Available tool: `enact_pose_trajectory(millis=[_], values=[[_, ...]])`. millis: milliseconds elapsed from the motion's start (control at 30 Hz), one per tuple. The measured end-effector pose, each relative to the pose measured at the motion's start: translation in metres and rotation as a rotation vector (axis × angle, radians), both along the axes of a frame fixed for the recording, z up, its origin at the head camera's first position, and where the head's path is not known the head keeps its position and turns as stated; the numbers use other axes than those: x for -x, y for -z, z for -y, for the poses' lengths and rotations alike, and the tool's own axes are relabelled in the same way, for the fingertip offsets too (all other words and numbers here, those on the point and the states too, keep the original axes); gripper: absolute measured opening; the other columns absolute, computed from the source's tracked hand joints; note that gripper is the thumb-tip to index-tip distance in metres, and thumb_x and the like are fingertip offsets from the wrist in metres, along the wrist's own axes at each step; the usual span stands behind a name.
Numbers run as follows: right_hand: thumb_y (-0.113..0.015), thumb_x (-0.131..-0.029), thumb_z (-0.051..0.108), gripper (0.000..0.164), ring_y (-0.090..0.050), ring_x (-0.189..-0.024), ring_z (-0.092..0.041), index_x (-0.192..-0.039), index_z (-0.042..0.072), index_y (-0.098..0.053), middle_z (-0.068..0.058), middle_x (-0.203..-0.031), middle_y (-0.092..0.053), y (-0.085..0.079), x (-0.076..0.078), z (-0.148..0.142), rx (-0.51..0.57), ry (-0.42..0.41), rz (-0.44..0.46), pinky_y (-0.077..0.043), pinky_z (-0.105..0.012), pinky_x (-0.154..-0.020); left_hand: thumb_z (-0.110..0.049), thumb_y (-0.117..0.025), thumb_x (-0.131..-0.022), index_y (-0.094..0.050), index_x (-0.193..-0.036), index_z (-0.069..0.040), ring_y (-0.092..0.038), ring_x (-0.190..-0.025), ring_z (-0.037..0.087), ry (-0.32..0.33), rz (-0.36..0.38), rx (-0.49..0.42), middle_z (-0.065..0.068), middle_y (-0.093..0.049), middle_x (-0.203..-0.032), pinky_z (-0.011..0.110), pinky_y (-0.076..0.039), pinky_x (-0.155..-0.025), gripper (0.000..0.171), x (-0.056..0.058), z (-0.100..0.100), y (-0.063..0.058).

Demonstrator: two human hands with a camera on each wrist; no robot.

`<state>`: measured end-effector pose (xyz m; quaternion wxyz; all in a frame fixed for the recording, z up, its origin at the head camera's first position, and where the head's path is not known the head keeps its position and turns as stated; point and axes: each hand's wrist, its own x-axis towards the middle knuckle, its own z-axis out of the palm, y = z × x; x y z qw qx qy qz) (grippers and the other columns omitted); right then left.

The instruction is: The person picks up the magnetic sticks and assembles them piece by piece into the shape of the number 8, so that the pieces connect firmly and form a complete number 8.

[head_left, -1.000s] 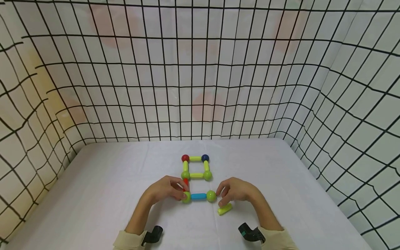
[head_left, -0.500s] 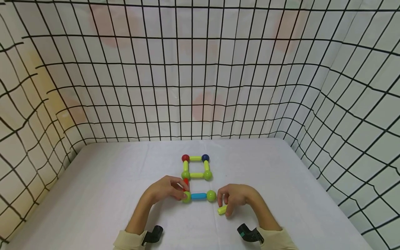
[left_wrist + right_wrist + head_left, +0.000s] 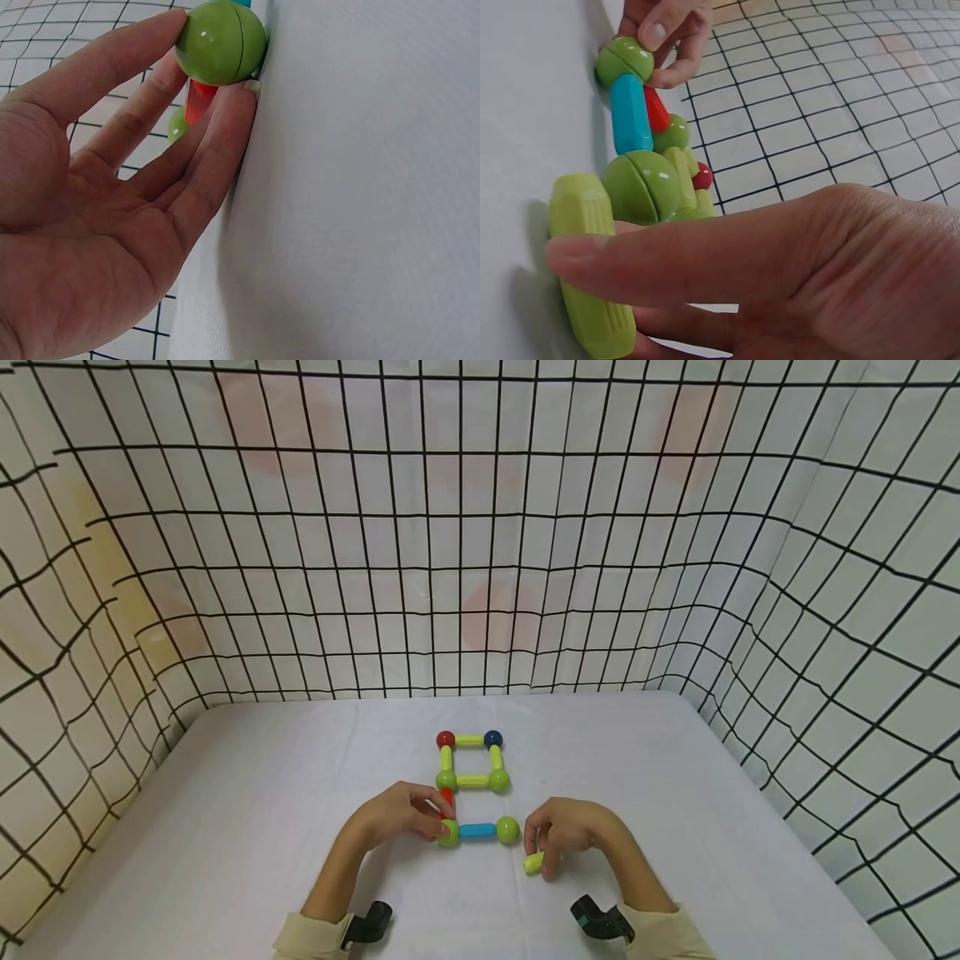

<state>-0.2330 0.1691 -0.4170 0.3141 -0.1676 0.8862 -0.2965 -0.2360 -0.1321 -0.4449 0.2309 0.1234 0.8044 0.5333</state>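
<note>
My left hand (image 3: pixel 399 817) pinches a green ball (image 3: pixel 221 41) between thumb and fingers, at the near left corner of a ball-and-rod figure. From that ball a blue rod (image 3: pixel 477 832) runs right to another green ball (image 3: pixel 507 830), and a red rod (image 3: pixel 447 797), partly covered by my fingers, runs away from me. My right hand (image 3: pixel 573 827) holds a loose yellow-green rod (image 3: pixel 581 202), thumb across one side and fingers behind. In the right wrist view that rod lies close beside the right-hand green ball; whether they touch I cannot tell.
Farther back, several yellow-green rods form a square with a red ball (image 3: pixel 446 740), a dark blue ball (image 3: pixel 492 739) and two green balls at its corners. White cloth (image 3: pixel 247 827) covers the table. A black grid net (image 3: pixel 480 568) stands behind and at both sides.
My right hand has come down onto the loose yellow-green rod, now gripped and partly covered by the fingers. My left hand stays on its green ball, and the figure has hardly shifted.
</note>
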Motion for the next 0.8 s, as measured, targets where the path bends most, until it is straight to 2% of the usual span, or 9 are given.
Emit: enact_pose_trajectory(millis=[167, 333, 533, 633, 800], values=[[-0.083, -0.068, -0.003, 0.025, -0.054, -0.078, -0.017, -0.084, 0.015, -0.074, 0.000, -0.080, -0.064, -0.005, 0.002, -0.005, 0.045, 0.025, -0.056, -0.040, -0.031, -0.067, -0.017, -0.080, -0.084, -0.075, -0.102, -0.008, -0.068, -0.079, 0.017, 0.002, 0.000, 0.001, 0.005, -0.073, -0.096, 0.030, -0.054, -0.078, 0.021, 0.000, 0.000, -0.001], [-0.082, -0.076, 0.005, 0.019, -0.058, -0.079, -0.018, -0.091, 0.013, -0.074, -0.001, -0.083, -0.067, -0.008, 0.004, -0.009, 0.124, 0.105, -0.140, -0.043, -0.032, -0.067, -0.017, -0.080, -0.085, -0.076, -0.103, -0.008, -0.068, -0.079, 0.017, 0.001, 0.006, 0.003, 0.005, -0.073, -0.096, 0.031, -0.055, -0.079, 0.020, 0.001, -0.001, -0.001], [-0.082, -0.083, 0.019, 0.018, -0.062, -0.078, -0.017, -0.098, 0.014, -0.073, 0.000, -0.088, -0.069, -0.004, 0.006, -0.002, 0.163, 0.295, -0.235, -0.047, -0.031, -0.067, -0.017, -0.079, -0.085, -0.075, -0.104, -0.007, -0.067, -0.080, 0.017, 0.003, 0.019, 0.005, 0.005, -0.073, -0.097, 0.031, -0.055, -0.079, 0.022, 0.002, -0.001, -0.002], [-0.080, -0.085, 0.020, 0.019, -0.062, -0.075, -0.018, -0.101, 0.014, -0.073, -0.001, -0.087, -0.070, -0.001, 0.006, 0.006, 0.194, 0.388, -0.278, -0.047, -0.031, -0.065, -0.015, -0.079, -0.085, -0.075, -0.104, -0.006, -0.068, -0.081, 0.017, 0.002, 0.021, -0.002, 0.005, -0.073, -0.097, 0.032, -0.055, -0.079, 0.022, 0.001, -0.001, -0.002], [-0.079, -0.086, 0.018, 0.027, -0.063, -0.072, -0.016, -0.112, 0.014, -0.074, -0.002, -0.086, -0.073, 0.004, 0.006, 0.015, 0.258, 0.479, -0.372, -0.048, -0.030, -0.064, -0.014, -0.079, -0.084, -0.074, -0.104, -0.005, -0.068, -0.082, 0.017, 0.001, 0.023, -0.018, 0.005, -0.074, -0.098, 0.033, -0.056, -0.080, 0.023, 0.000, -0.001, -0.002]])
